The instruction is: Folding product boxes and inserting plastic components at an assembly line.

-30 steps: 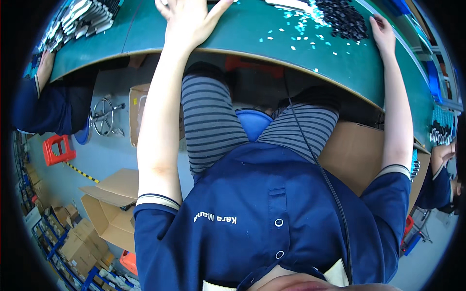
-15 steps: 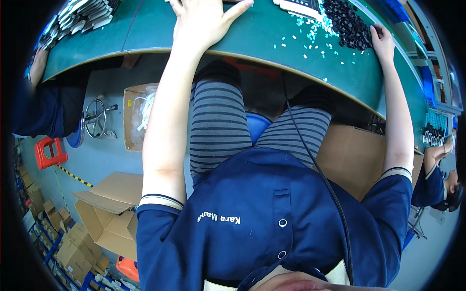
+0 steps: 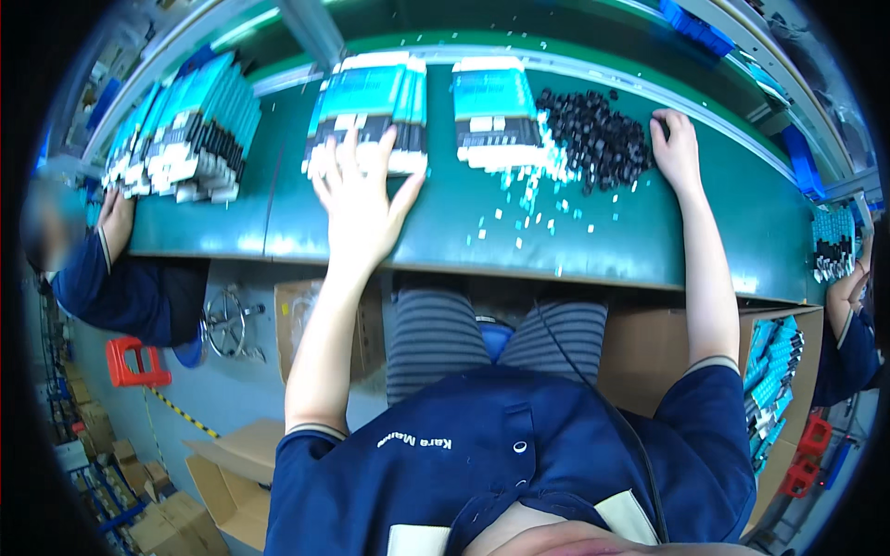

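Observation:
My left hand (image 3: pixel 360 208) lies with fingers spread over the lower edge of a stack of flat teal, white and black packages (image 3: pixel 357 88). It does not grip them. Just right of a heap of small black plastic pieces (image 3: pixel 603 139), my right hand (image 3: pixel 677 148) rests on the green table, loosely bent, thumb a little apart, nothing visible in it. Between the hands stands a second stack of similar packages (image 3: pixel 491 93). Small white and teal bits (image 3: pixel 533 190) are scattered in front of that stack and the black heap.
More packages (image 3: pixel 190 125) are piled at the left, beside another person's hand (image 3: pixel 116 222). The green table (image 3: pixel 436 232) has its near edge before my lap. An open carton with packages (image 3: pixel 774 380) stands at lower right. A red stool (image 3: pixel 139 361) is on the floor at left.
The view has tilted up, so the package stacks and table back now show. My left hand appears over the left-centre stack; my right hand remains beside the black heap.

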`<act>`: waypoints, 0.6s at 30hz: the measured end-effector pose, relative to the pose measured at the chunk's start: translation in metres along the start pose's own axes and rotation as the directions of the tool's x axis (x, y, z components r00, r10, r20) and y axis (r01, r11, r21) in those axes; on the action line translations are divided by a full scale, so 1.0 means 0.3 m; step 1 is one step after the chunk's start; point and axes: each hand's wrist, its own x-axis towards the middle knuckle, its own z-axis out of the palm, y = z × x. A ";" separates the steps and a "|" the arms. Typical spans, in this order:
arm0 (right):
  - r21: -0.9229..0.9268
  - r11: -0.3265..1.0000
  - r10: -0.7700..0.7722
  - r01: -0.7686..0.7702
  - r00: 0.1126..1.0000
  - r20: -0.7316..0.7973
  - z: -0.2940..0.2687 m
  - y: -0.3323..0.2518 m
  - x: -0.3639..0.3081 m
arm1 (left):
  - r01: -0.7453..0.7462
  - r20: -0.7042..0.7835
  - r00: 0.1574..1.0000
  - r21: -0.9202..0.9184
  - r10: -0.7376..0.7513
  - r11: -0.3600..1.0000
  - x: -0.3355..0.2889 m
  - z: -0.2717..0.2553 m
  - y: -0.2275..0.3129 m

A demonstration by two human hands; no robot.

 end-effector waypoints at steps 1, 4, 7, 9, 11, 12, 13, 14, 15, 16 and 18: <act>0.028 1.000 0.004 -0.004 1.000 0.009 -0.017 -0.009 -0.007 | 0.016 0.047 0.999 -0.011 -0.016 1.000 0.004 -0.012 0.010; 0.080 0.996 0.033 -0.034 0.999 0.007 -0.065 -0.047 -0.020 | 0.071 0.165 0.984 -0.040 -0.063 0.997 0.031 -0.048 0.042; 0.096 0.988 0.124 -0.125 0.992 0.011 -0.085 -0.072 -0.012 | 0.112 0.254 0.961 0.010 -0.111 0.994 0.057 -0.061 0.070; 0.093 0.985 0.145 -0.145 0.989 0.003 -0.092 -0.101 0.001 | 0.118 0.285 0.951 0.013 -0.117 0.993 0.067 -0.080 0.067; 0.055 0.987 0.152 -0.152 0.988 0.009 -0.100 -0.115 0.022 | 0.114 0.302 0.947 0.007 -0.111 0.993 0.078 -0.074 0.065; 0.048 0.986 0.162 -0.162 0.987 0.011 -0.099 -0.124 0.030 | 0.114 0.312 0.943 0.014 -0.113 0.993 0.080 -0.071 0.060; 0.049 0.983 0.177 -0.178 0.984 0.022 -0.105 -0.124 0.033 | 0.115 0.318 0.942 0.006 -0.110 0.993 0.082 -0.072 0.057; 0.057 0.980 0.189 -0.191 0.981 0.034 -0.105 -0.130 0.038 | 0.119 0.322 0.940 0.004 -0.114 0.993 0.082 -0.079 0.053; 0.076 0.978 0.195 -0.197 0.980 0.033 -0.108 -0.132 0.044 | 0.118 0.322 0.940 -0.002 -0.111 0.993 0.078 -0.076 0.049; 0.089 0.976 0.199 -0.200 0.980 0.026 -0.124 -0.133 0.050 | 0.116 0.318 0.942 -0.014 -0.106 0.993 0.076 -0.075 0.047; 0.119 0.969 0.215 -0.216 0.976 0.027 -0.115 -0.129 0.050 | 0.125 0.294 0.950 -0.042 -0.107 0.991 0.058 -0.091 0.055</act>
